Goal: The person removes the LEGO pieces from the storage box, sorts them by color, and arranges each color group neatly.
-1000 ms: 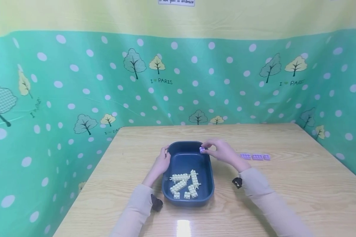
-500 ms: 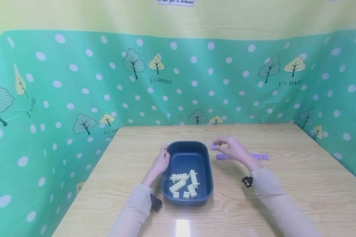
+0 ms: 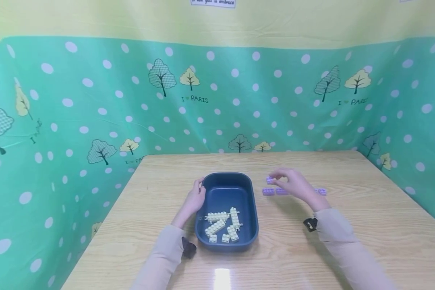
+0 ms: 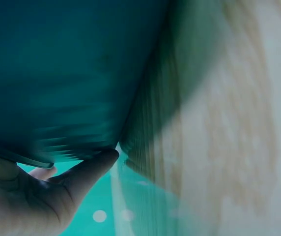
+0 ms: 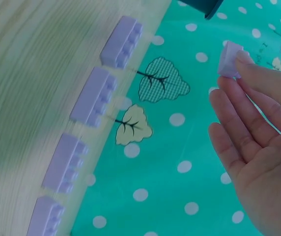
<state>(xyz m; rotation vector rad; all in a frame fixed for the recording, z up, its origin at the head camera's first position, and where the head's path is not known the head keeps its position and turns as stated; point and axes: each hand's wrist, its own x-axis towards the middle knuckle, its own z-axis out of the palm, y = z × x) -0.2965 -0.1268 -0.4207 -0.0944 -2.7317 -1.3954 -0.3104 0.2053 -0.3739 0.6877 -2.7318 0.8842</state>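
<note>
A small purple toy brick (image 3: 269,180) is pinched between the thumb and fingertips of my right hand (image 3: 293,183), held above a row of purple bricks (image 3: 268,191). In the right wrist view the held brick (image 5: 230,60) shows its studs beside the thumb, while the other fingers curve loosely beneath. My left hand (image 3: 197,197) grips the left rim of a dark blue bin (image 3: 224,197); the left wrist view has the thumb against its outer wall (image 4: 57,73). Several pale cream bricks (image 3: 216,216) lie at the bin's near end. My right hand and forearm cover part of the row.
The wooden table (image 3: 166,173) carries the bin and the brick row, which runs sideways to the right of the bin. A green polka-dot curtain (image 3: 217,112) hangs behind the table's back edge and along both sides.
My right hand has carried the purple brick from the bin's far right corner rightward, over the row on the table. My left hand stays on the bin's rim.
</note>
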